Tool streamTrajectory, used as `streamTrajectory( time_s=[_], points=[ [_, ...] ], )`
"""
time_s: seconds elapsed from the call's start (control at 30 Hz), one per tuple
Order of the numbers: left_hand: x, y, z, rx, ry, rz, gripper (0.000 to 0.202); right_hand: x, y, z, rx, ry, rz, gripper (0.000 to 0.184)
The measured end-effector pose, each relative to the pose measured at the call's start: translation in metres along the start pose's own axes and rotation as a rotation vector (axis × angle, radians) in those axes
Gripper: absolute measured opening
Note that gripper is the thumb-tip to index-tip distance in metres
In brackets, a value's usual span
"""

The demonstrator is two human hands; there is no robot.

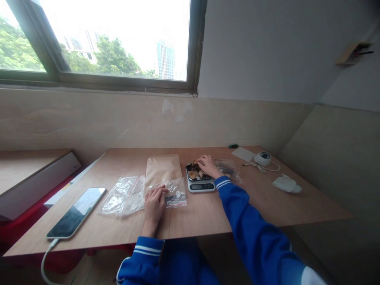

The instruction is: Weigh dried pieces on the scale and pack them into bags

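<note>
My left hand (154, 204) lies flat, fingers stretched out, on a small clear zip bag (175, 194) with something dark inside, near the table's front edge. My right hand (208, 165) reaches over a small kitchen scale (200, 184) whose platform holds a heap of brown and dark pieces (194, 172). Its fingers curl down onto the heap; whether they grip a piece is hidden. A brown paper envelope (163, 168) lies behind the zip bag. Both sleeves are blue with white stripes.
A stack of empty clear bags (123, 195) lies left of my left hand. A phone (76, 212) with a cable rests at the left front. Right of the scale sit another clear bag (227, 166), a white round device (262, 158), a paper slip (243, 153) and crumpled tissue (286, 184).
</note>
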State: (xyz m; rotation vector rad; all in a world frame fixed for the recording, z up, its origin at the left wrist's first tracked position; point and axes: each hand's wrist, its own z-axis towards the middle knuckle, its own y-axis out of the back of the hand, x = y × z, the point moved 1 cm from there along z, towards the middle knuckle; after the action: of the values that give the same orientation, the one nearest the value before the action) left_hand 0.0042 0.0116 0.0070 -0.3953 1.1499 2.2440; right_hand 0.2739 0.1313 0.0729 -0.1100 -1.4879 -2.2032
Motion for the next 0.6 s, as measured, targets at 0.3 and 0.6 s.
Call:
streamTrajectory(
  time_s=[0.3,0.6],
  points=[
    [0.0,0.0,0.001,-0.008,0.002,-0.018,0.026,-0.045,0.009,-0.083,-0.205,-0.083,0.106,0.025],
    [0.001,0.001,0.001,-0.016,0.01,-0.014,0.025,-0.036,-0.005,-0.157,-0.234,-0.128,0.111,0.02]
  ],
)
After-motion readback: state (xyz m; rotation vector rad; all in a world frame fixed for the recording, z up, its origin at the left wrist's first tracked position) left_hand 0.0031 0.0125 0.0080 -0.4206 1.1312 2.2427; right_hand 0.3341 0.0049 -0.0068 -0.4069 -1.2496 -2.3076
